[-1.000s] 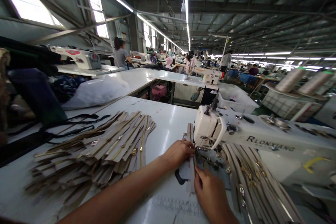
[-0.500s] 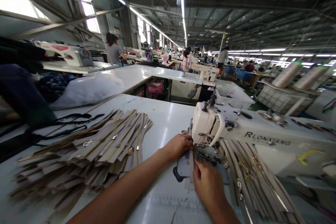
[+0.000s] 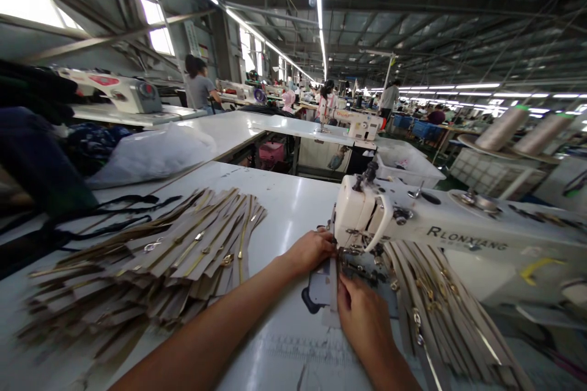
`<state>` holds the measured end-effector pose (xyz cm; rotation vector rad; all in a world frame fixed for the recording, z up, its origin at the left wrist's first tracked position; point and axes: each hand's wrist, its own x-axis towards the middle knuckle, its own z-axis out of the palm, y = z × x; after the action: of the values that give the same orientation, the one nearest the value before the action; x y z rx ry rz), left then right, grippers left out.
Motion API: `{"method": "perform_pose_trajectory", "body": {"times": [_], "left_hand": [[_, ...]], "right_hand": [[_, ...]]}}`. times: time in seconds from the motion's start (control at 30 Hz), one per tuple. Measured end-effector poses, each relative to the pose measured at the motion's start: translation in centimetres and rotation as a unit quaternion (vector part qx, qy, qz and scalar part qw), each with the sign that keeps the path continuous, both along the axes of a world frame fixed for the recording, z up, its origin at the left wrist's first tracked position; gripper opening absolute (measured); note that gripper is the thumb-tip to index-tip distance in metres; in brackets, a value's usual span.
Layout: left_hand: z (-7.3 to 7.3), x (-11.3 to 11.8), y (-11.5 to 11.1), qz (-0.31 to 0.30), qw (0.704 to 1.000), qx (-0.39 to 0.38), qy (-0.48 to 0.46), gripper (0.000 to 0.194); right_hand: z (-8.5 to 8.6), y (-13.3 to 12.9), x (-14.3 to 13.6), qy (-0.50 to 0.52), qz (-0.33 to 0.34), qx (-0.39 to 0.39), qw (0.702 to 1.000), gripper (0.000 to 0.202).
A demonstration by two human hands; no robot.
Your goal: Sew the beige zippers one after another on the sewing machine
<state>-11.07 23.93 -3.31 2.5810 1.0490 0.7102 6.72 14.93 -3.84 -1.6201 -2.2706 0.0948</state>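
Observation:
My left hand point(image 3: 312, 251) is beside the needle area of the white sewing machine point(image 3: 367, 211), its bent fingers pressed on the top of a grey strip point(image 3: 334, 293). Nearer me, my right hand point(image 3: 364, 311) has its fingers curled together at the right edge of the same strip. The strip lies lengthwise on the machine's plate, its upper end hidden by the left fingers and the machine head. A big pile of grey zipper strips point(image 3: 183, 250) with gold teeth and pulls spreads to the left. More zipper strips point(image 3: 440, 299) hang under the machine arm at the right.
A clear plastic bag point(image 3: 158, 153) and dark straps point(image 3: 110, 211) lie at the left. Beyond the table are a white bin point(image 3: 406, 162) and another sewing machine point(image 3: 362, 125). Thread cones point(image 3: 502, 128) stand at the right. A person in grey point(image 3: 199, 88) sits further back.
Both hands stay in nearly the same places. The strip between them shows slightly more of its lower part near my right hand.

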Motion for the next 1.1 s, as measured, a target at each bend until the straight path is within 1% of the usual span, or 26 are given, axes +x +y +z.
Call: {"method": "perform_pose_trajectory", "body": {"times": [0.13, 0.2, 0.33, 0.5, 0.6, 0.67, 0.73, 0.8, 0.83, 0.9, 0.97, 1.1], "left_hand": [[0.4, -0.1, -1.0, 0.013, 1.0, -0.021, 0.007, 0.014], [0.8, -0.2, -1.6, 0.016, 0.999, -0.034, 0.019, 0.012], [1.1, -0.2, -2.1, 0.027, 0.997, -0.055, 0.038, 0.016], [1.0, -0.1, -1.9, 0.036, 0.997, -0.063, 0.038, 0.017], [1.3, -0.2, -2.0, 0.034, 0.996, -0.069, 0.037, 0.02], [1.8, -0.1, -2.5, 0.055, 0.995, -0.074, 0.04, 0.029], [2.7, 0.3, -3.2, 0.105, 0.99, -0.071, 0.068, 0.033], [3.7, 0.9, -4.1, 0.146, 0.979, -0.069, 0.127, 0.028], [4.2, 1.2, -4.5, 0.149, 0.973, -0.073, 0.16, 0.026], [4.8, 1.7, -5.1, 0.119, 0.969, -0.088, 0.199, 0.024], [4.8, 1.8, -5.3, 0.068, 0.976, -0.085, 0.19, 0.02], [3.5, 0.9, -5.1, -0.022, 0.993, -0.034, 0.109, 0.026]], "right_hand": [[-0.3, -0.4, 0.6, 0.063, 0.01, -0.004, 0.998, 0.029], [-0.4, -0.5, 0.7, 0.077, 0.013, -0.008, 0.997, 0.029], [-0.2, -0.5, 0.5, 0.079, 0.01, -0.016, 0.997, 0.03], [-0.1, -0.4, 0.3, 0.06, 0.002, -0.008, 0.998, 0.032], [0.0, -0.4, 0.2, 0.054, 0.004, -0.007, 0.998, 0.031], [0.0, -0.4, 0.2, 0.056, 0.007, -0.006, 0.998, 0.031], [-0.1, -0.4, 0.3, 0.058, 0.011, -0.006, 0.998, 0.031], [-0.1, -0.4, 0.4, 0.057, 0.014, -0.006, 0.998, 0.03], [-0.2, -0.4, 0.5, 0.056, 0.015, -0.008, 0.998, 0.029], [-0.2, -0.4, 0.6, 0.058, 0.018, -0.009, 0.998, 0.029], [-0.1, -0.4, 0.8, 0.069, 0.022, -0.006, 0.997, 0.028], [0.2, -0.4, 1.3, 0.094, 0.037, 0.004, 0.995, 0.018]]}}
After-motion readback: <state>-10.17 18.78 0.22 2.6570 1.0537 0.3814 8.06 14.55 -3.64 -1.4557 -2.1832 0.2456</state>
